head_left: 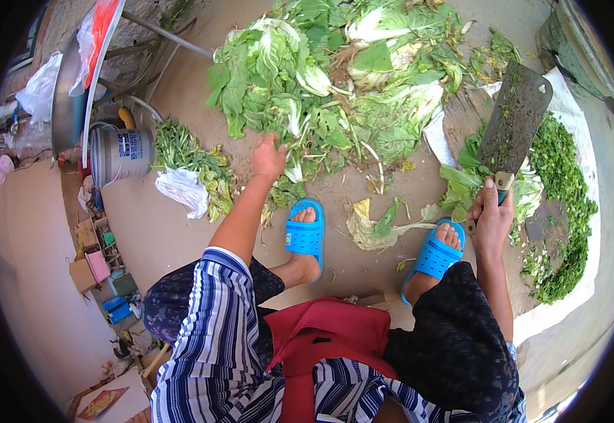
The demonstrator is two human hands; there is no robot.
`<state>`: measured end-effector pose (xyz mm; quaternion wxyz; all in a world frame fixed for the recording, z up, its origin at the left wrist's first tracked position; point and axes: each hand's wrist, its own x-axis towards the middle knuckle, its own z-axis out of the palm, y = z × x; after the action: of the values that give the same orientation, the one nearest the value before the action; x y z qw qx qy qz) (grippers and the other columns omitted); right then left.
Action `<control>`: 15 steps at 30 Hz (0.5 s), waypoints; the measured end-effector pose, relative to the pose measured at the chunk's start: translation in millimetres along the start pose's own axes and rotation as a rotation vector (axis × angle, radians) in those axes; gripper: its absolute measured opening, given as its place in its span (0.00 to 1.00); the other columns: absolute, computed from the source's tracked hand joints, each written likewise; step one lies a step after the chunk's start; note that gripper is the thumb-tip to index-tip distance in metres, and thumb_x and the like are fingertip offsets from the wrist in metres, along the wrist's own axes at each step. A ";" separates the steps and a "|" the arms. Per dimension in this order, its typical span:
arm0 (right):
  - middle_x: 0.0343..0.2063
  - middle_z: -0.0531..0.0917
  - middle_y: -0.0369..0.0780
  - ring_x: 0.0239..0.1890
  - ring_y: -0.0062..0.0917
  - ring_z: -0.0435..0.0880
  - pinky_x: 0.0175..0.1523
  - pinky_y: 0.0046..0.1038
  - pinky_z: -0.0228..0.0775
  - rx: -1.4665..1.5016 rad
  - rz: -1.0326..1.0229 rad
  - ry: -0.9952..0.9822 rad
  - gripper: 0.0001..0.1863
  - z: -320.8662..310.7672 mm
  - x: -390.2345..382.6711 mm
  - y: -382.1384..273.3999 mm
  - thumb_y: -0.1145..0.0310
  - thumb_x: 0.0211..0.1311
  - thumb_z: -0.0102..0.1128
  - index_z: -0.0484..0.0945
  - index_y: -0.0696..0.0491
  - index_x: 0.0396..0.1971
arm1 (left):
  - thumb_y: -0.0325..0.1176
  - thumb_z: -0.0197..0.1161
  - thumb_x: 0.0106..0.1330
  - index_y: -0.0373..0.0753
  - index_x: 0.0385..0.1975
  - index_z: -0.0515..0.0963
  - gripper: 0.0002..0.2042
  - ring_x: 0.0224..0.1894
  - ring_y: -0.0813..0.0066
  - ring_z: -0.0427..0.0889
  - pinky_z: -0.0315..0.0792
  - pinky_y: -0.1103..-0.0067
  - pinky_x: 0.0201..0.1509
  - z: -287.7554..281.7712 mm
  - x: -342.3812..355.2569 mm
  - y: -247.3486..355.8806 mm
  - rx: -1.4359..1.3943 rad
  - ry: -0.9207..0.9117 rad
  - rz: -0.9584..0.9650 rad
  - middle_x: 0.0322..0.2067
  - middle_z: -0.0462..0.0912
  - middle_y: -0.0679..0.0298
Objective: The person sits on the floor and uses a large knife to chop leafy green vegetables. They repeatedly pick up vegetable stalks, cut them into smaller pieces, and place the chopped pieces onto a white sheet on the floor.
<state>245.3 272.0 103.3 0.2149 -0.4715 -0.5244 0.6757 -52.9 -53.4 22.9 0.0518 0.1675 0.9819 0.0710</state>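
My right hand (492, 211) is closed round the handle of a broad cleaver (515, 116). Its dark blade points away from me, with bits of green stuck on it. Below the blade lie a leafy cabbage (529, 190) and a stained wooden chopping board (547, 218). Chopped greens (568, 190) spread along the right side on a white sheet (582, 282). My left hand (268, 156) reaches to the near edge of a heap of leafy cabbages (272, 63). Its fingers are curled in against the greens; the leaves partly hide what they grip.
Loose yellowed leaves (374, 229) lie between my blue slippers (305, 236). Trimmed greens and a white plastic bag (182, 190) are on the ground at left, near a grey bucket (120, 151) and a metal-legged stand (166, 32). A large greenish container (582, 49) stands far right.
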 end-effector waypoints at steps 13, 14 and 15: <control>0.16 0.68 0.30 0.11 0.10 0.63 0.15 0.15 0.56 -0.089 0.051 -0.151 0.08 37.4 -27.9 18.4 0.66 0.64 0.51 0.68 0.55 0.36 | 0.17 0.56 0.45 0.48 0.36 0.77 0.19 0.46 0.59 0.70 0.69 0.71 0.46 6.4 24.1 18.2 0.180 -0.085 0.449 0.40 0.71 0.59; 0.16 0.68 0.30 0.11 0.10 0.63 0.15 0.15 0.56 -0.094 0.065 -0.158 0.08 37.9 -28.1 19.2 0.66 0.65 0.51 0.68 0.55 0.36 | 0.17 0.57 0.45 0.48 0.35 0.77 0.18 0.46 0.59 0.70 0.69 0.70 0.46 4.9 28.0 20.5 0.227 -0.116 0.459 0.40 0.71 0.59; 0.15 0.68 0.30 0.12 0.10 0.63 0.15 0.15 0.57 -0.121 0.074 -0.167 0.09 39.9 -29.5 16.2 0.66 0.65 0.51 0.68 0.56 0.36 | 0.19 0.58 0.46 0.48 0.35 0.77 0.17 0.46 0.60 0.70 0.69 0.70 0.46 1.3 33.4 20.7 0.258 -0.107 0.464 0.40 0.71 0.60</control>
<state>227.9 222.9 100.9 0.1165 -0.4444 -0.5626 0.6873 -77.4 -22.7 22.3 0.0644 0.3969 0.9140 -0.0538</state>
